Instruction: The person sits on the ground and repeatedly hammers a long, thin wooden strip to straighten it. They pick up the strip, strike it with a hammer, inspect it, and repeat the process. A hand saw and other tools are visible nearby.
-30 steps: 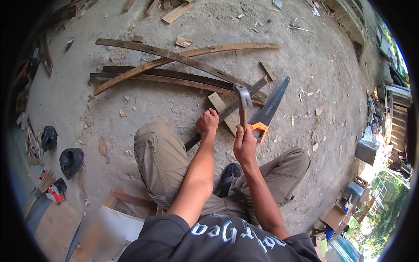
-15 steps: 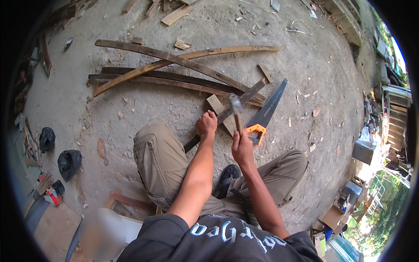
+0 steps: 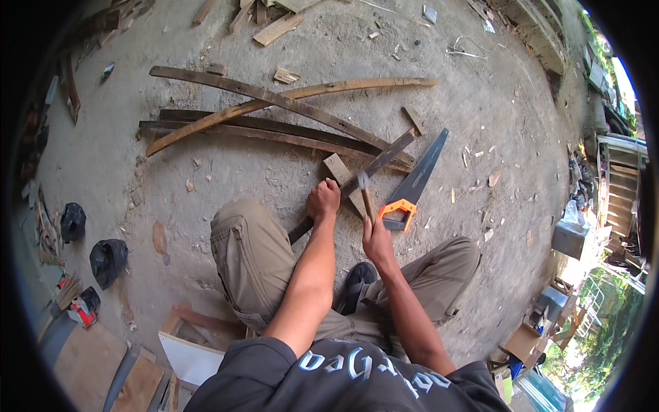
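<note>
My left hand (image 3: pixel 323 199) is closed round a dark wooden strip (image 3: pixel 390 154), which slants away to the far right. The strip lies across a short, lighter wood block (image 3: pixel 337 167) on the ground. My right hand (image 3: pixel 377 240) grips the wooden handle of a hammer (image 3: pixel 368 200). Its head, slightly blurred, is over or against the strip where it crosses the block; I cannot tell whether it touches. Just right of the hammer lies a handsaw (image 3: pixel 422 172) with an orange and black handle.
Several long wooden slats (image 3: pixel 274 103) lie crossed beyond my hands, with a small wood piece (image 3: pixel 414 120) near the saw tip. Black plastic bags (image 3: pixel 109 262) sit at left. A white-sided wooden box (image 3: pixel 195 357) stands near left, and a cardboard box (image 3: pixel 525 342) at lower right.
The hammer has come down, its head lower and slightly left, and my right hand has dropped with it. My left hand keeps its hold on the strip. The blurred shape at lower left is gone.
</note>
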`<state>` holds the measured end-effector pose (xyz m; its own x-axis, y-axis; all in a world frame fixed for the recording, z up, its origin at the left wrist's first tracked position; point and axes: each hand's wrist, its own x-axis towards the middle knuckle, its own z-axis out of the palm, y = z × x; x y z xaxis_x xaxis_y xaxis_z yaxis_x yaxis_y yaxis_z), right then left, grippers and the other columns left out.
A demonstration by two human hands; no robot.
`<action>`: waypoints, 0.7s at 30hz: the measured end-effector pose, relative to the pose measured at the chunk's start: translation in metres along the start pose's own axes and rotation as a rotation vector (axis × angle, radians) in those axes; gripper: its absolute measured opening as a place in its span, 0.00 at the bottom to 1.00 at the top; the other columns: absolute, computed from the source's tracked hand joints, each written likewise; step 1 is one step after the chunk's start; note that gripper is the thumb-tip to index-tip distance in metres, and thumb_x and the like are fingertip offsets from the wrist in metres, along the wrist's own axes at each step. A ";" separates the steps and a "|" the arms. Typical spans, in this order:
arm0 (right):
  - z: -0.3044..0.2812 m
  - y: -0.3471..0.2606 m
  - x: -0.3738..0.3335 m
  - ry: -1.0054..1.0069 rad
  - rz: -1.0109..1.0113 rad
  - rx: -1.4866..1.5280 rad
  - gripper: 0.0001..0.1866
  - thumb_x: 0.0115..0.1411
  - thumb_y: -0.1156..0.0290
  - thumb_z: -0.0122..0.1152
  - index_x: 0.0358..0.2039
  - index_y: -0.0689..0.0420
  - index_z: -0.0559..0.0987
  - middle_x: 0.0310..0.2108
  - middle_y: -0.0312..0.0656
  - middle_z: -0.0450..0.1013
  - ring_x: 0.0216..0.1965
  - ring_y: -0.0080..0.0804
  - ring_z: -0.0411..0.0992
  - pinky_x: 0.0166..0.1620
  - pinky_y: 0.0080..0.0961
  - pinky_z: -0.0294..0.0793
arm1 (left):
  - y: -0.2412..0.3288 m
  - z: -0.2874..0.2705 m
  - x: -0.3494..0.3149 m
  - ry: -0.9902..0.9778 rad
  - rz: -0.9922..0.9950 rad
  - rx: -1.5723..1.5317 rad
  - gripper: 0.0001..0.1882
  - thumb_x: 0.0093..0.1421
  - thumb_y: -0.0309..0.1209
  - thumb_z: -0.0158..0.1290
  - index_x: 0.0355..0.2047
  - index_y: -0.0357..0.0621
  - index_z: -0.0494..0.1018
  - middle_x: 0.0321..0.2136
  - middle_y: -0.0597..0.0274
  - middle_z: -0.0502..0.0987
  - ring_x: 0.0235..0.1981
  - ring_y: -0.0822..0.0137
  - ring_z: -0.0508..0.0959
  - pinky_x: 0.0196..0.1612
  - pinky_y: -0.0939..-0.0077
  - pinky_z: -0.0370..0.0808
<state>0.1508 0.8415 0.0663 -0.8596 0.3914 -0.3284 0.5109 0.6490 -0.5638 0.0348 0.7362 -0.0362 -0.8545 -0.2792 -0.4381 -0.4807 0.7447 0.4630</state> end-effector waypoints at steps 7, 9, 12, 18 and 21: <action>-0.026 -0.064 -0.003 0.061 -0.063 0.197 0.15 0.70 0.62 0.48 0.38 0.63 0.70 0.22 0.60 0.72 0.26 0.64 0.73 0.28 0.49 0.67 | -0.005 -0.003 0.000 0.017 -0.006 0.008 0.24 0.63 0.45 0.41 0.26 0.43 0.81 0.27 0.43 0.81 0.30 0.40 0.81 0.36 0.45 0.78; -0.023 -0.061 0.000 0.125 -0.188 0.270 0.15 0.70 0.62 0.48 0.38 0.63 0.70 0.24 0.59 0.73 0.26 0.61 0.74 0.27 0.48 0.67 | -0.001 -0.007 -0.001 0.020 -0.004 0.016 0.23 0.63 0.45 0.41 0.26 0.43 0.81 0.27 0.43 0.81 0.30 0.40 0.81 0.36 0.45 0.78; 0.010 -0.004 -0.002 0.057 0.003 0.118 0.16 0.71 0.60 0.45 0.40 0.63 0.71 0.21 0.56 0.71 0.22 0.53 0.73 0.26 0.43 0.67 | 0.000 0.000 0.001 0.043 0.001 0.000 0.23 0.63 0.44 0.42 0.25 0.43 0.81 0.27 0.43 0.81 0.30 0.40 0.81 0.36 0.46 0.78; 0.010 -0.013 -0.006 0.102 0.033 0.192 0.19 0.71 0.57 0.45 0.38 0.62 0.72 0.20 0.57 0.70 0.21 0.58 0.71 0.26 0.45 0.67 | -0.006 0.000 0.002 0.074 0.017 0.007 0.23 0.63 0.44 0.42 0.24 0.43 0.80 0.26 0.42 0.80 0.30 0.40 0.81 0.36 0.46 0.78; 0.024 0.013 -0.008 0.049 0.042 0.067 0.20 0.71 0.55 0.45 0.36 0.62 0.73 0.18 0.52 0.69 0.17 0.48 0.70 0.23 0.40 0.65 | -0.004 0.000 -0.001 0.060 0.038 -0.012 0.23 0.63 0.44 0.42 0.25 0.43 0.80 0.26 0.42 0.80 0.30 0.40 0.81 0.35 0.46 0.78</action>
<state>0.1640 0.8308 0.0436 -0.8350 0.4503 -0.3163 0.5437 0.5869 -0.5999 0.0375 0.7332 -0.0377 -0.8825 -0.2868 -0.3726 -0.4492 0.7485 0.4878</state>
